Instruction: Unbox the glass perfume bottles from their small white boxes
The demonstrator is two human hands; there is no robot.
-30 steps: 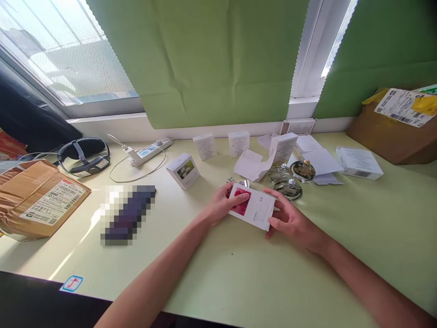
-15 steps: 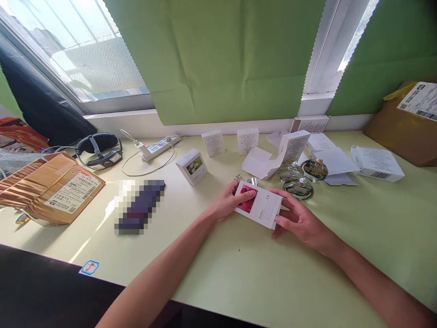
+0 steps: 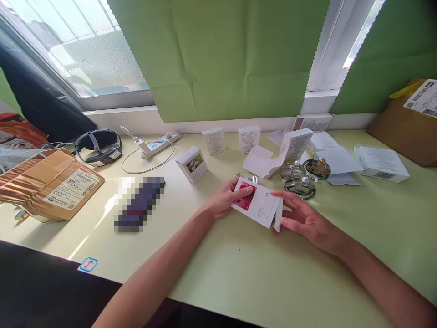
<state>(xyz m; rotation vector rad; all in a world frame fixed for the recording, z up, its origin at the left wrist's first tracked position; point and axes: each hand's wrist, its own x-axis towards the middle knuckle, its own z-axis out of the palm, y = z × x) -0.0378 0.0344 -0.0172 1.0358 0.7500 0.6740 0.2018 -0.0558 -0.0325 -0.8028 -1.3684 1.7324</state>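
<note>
My left hand (image 3: 225, 199) grips a white carton (image 3: 262, 204) with a red flower picture, its thumb lying across the picture. At the carton's right end, the fingers of my right hand (image 3: 303, 216) are around the end flap (image 3: 278, 217), which stands out from the opening. What lies inside the carton is hidden. Just beyond it are small silvery pieces (image 3: 253, 180), partly covered by the carton. Past my right hand lie round glass bottles: one with a gold cap (image 3: 317, 169), one with a silver cap (image 3: 300, 188), and another clear one (image 3: 291, 171).
White boxes (image 3: 214, 141) stand along the back, with unfolded white card (image 3: 261, 161) among them. Another box (image 3: 381, 162) lies right, near a brown carton (image 3: 396, 127). Left are a power strip (image 3: 160, 145), a headset (image 3: 99, 148), a brown parcel (image 3: 61, 182) and a pixelated dark object (image 3: 143, 202).
The flap at the carton's right end has swung outward under my right hand's fingers, leaving a gap at that end. My left hand still holds the carton in nearly the same place.
</note>
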